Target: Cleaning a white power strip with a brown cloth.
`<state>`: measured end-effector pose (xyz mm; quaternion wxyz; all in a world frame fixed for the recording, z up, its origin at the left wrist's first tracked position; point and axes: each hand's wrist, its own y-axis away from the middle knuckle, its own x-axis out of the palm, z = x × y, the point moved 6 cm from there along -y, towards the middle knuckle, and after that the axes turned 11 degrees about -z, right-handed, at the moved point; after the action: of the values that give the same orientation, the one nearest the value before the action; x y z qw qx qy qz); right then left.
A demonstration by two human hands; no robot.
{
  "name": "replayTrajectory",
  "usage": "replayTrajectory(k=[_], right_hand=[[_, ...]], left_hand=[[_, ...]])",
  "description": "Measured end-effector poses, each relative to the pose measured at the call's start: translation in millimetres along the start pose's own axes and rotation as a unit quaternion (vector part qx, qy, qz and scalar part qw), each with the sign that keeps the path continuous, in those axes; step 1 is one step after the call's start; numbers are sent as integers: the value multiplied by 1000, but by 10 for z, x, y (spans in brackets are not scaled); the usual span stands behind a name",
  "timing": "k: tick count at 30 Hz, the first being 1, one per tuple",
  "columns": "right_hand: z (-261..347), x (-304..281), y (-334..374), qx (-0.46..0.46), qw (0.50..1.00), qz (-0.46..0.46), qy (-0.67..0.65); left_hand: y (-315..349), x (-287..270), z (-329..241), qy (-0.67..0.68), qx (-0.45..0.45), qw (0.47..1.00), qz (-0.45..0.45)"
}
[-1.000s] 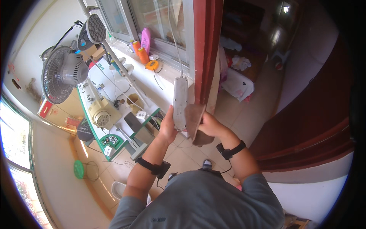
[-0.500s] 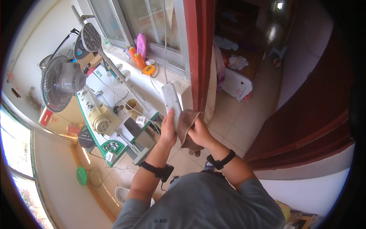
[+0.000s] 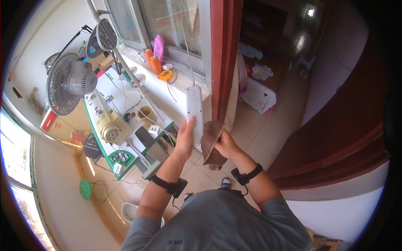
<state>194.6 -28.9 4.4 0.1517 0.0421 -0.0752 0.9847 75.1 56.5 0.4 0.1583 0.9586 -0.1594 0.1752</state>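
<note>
- While the left hand (image 3: 184,138) is wrapped around the lower end of a white power strip (image 3: 194,109), the strip stands nearly upright in front of the person's chest, its top toward the window sill (image 3: 180,81).
- That strip is a long, narrow, pale bar with rounded ends; a thin white cord runs up from its top end (the sockets are too small to make out).
- At the right, the right hand (image 3: 226,144) is clamped on a brown cloth (image 3: 210,142), crumpled and limp, with a fold hanging below the fingers.
- Cloth and strip sit just beside each other, the cloth's upper edge close to the strip's right side; whether they touch cannot be told.
- Both wrists wear black bands.
- To the left stands a green-edged bench (image 3: 125,161) carrying a cream sewing machine (image 3: 109,125), with a grey desk fan (image 3: 69,83) behind it.
- On the sill stand a pink bottle (image 3: 158,48), orange thread cones (image 3: 155,65) and a yellow tape measure (image 3: 166,75).
</note>
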Motion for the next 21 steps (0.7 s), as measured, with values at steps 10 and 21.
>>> replayTrajectory(k=[10,21], right_hand=[[-57,-104,18,-16,996,-34,83],[-17,-75,98,-28,999,7,-16]], left_hand=[[167,138,-86,-157,62,986,-16],[162,198,-124,9,-23,999,29]])
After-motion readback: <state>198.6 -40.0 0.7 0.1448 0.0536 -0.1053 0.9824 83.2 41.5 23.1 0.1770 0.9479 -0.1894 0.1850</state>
